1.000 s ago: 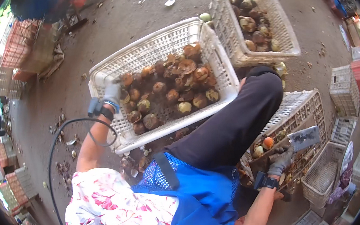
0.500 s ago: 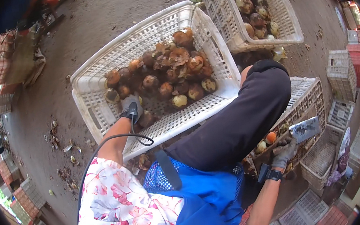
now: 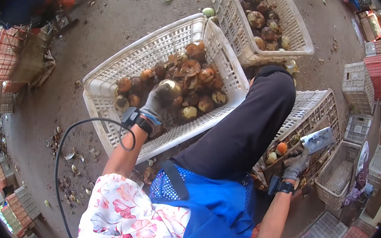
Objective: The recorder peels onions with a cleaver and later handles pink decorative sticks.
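Shifted toward the middle of the white crate point(image 3: 145, 53) since the earlier frame, the gloved left hand point(image 3: 155, 101) now has its grip curled around a pale bulb point(image 3: 172, 88), which is over the brown bulbs point(image 3: 190, 68) there. To the right, the gloved right hand point(image 3: 295, 166) keeps its grip closed on a broad-bladed cleaver point(image 3: 318, 140), its handle mostly hidden, near an orange bulb point(image 3: 281, 148).
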`<state>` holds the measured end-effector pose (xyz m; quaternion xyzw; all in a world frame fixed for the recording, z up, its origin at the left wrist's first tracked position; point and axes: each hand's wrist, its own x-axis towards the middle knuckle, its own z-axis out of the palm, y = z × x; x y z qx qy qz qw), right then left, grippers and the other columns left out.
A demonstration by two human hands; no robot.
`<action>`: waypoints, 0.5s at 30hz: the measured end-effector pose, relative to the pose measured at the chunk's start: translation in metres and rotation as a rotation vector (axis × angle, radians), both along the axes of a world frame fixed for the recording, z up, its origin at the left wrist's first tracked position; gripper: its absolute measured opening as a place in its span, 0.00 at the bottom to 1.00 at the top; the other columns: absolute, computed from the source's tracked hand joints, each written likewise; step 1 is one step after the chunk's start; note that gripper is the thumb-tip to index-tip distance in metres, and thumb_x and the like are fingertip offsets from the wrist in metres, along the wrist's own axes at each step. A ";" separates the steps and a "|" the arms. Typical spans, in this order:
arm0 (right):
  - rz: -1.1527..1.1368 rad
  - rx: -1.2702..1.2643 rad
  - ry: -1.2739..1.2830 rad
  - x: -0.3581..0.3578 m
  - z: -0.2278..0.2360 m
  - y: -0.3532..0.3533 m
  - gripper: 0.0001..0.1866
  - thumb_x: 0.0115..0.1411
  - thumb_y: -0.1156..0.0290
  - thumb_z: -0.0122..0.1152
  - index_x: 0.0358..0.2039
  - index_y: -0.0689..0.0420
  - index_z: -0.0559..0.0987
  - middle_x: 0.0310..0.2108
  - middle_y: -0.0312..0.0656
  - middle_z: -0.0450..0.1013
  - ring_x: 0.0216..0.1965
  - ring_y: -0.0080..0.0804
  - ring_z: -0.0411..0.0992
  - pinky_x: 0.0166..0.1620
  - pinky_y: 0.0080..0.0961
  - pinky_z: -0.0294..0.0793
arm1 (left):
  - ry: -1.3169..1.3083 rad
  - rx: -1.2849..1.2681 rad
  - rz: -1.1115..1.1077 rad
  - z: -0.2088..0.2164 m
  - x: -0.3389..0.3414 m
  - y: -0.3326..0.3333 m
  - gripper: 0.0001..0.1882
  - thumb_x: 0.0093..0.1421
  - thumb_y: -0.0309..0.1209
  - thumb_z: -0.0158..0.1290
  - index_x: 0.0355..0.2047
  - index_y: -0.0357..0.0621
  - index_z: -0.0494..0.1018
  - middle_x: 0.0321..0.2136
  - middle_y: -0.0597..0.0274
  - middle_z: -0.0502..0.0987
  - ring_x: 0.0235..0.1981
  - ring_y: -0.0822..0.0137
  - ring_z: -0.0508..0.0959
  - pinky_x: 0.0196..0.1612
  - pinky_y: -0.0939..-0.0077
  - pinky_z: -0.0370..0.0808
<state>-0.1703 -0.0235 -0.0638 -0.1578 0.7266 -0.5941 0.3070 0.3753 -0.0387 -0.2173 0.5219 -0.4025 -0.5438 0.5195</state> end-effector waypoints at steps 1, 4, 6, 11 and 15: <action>-0.013 0.078 0.001 0.021 0.016 -0.004 0.14 0.67 0.58 0.58 0.41 0.57 0.78 0.23 0.33 0.69 0.16 0.23 0.66 0.16 0.22 0.64 | 0.083 -0.100 -0.012 0.014 -0.011 -0.007 0.25 0.59 0.25 0.61 0.58 0.46 0.71 0.47 0.58 0.80 0.45 0.61 0.82 0.50 0.64 0.80; -0.016 0.079 -0.015 0.020 0.023 0.002 0.10 0.68 0.61 0.56 0.40 0.55 0.75 0.25 0.32 0.69 0.20 0.20 0.65 0.21 0.18 0.68 | -0.038 -0.406 -0.043 0.142 -0.065 -0.032 0.25 0.63 0.30 0.58 0.61 0.46 0.69 0.48 0.58 0.79 0.48 0.61 0.80 0.51 0.60 0.79; -0.025 0.049 -0.078 0.012 0.015 0.006 0.09 0.68 0.62 0.56 0.39 0.54 0.75 0.24 0.32 0.69 0.19 0.21 0.65 0.21 0.19 0.69 | -0.486 -0.658 -0.053 0.176 -0.077 -0.049 0.24 0.66 0.35 0.53 0.61 0.45 0.67 0.49 0.58 0.78 0.47 0.62 0.81 0.50 0.65 0.79; 0.100 -0.024 -0.239 -0.012 0.005 0.053 0.08 0.69 0.61 0.56 0.41 0.52 0.75 0.24 0.32 0.71 0.18 0.23 0.66 0.21 0.22 0.71 | 0.571 -0.279 -0.425 0.281 -0.149 -0.071 0.26 0.65 0.36 0.53 0.62 0.42 0.66 0.49 0.51 0.78 0.46 0.63 0.81 0.47 0.71 0.79; 0.211 0.343 0.152 0.006 0.042 0.097 0.19 0.68 0.62 0.57 0.56 0.56 0.73 0.30 0.37 0.76 0.24 0.26 0.73 0.25 0.28 0.74 | 0.530 -0.080 -0.538 0.331 -0.236 -0.060 0.35 0.56 0.31 0.62 0.62 0.37 0.64 0.41 0.63 0.77 0.38 0.72 0.77 0.42 0.78 0.76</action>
